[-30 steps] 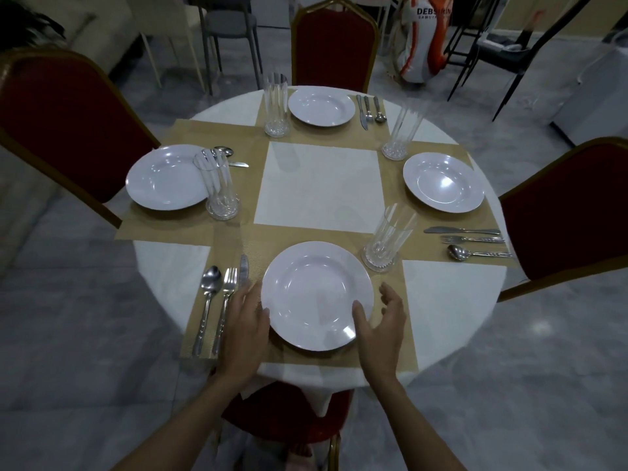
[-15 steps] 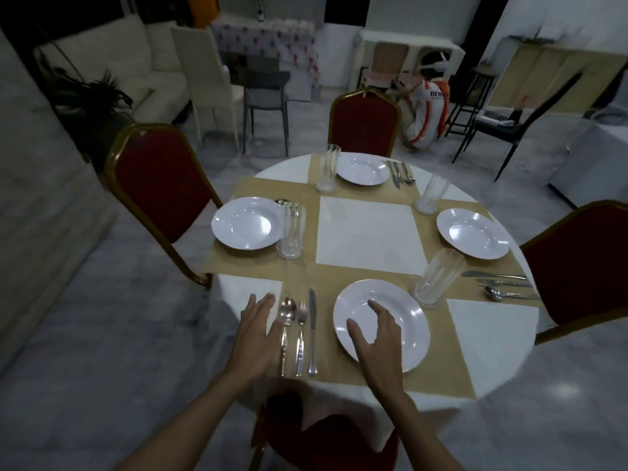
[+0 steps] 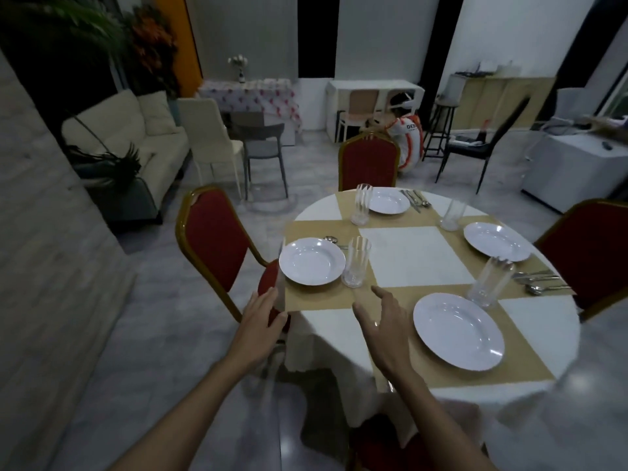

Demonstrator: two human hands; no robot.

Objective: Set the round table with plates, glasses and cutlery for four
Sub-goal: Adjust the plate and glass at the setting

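Note:
The round table (image 3: 424, 253) carries tan placemats and white plates: a near plate (image 3: 458, 331), a left plate (image 3: 312, 261), a far plate (image 3: 389, 200) and a right plate (image 3: 496, 241). A glass stands by each: near glass (image 3: 490, 282), left glass (image 3: 356, 261), far glass (image 3: 362, 203), right glass (image 3: 452, 212). Cutlery lies at the far setting (image 3: 416, 198) and the right setting (image 3: 540, 282). My left hand (image 3: 260, 321) hovers off the table's left edge, fingers straight, empty. My right hand (image 3: 385, 329) hovers over the near placemat, spread and empty, hiding the near cutlery.
Red chairs with gold frames stand at the left (image 3: 217, 246), far (image 3: 368, 161), right (image 3: 591, 246) and near (image 3: 384, 443) sides. A cream sofa (image 3: 136, 144), grey chair (image 3: 263, 144), black chair (image 3: 475, 147) and a crouching person (image 3: 406, 137) are beyond.
The view has swung left and lifted, showing more of the room. Both hands have come off the near plate and cutlery and moved left; they now hover empty.

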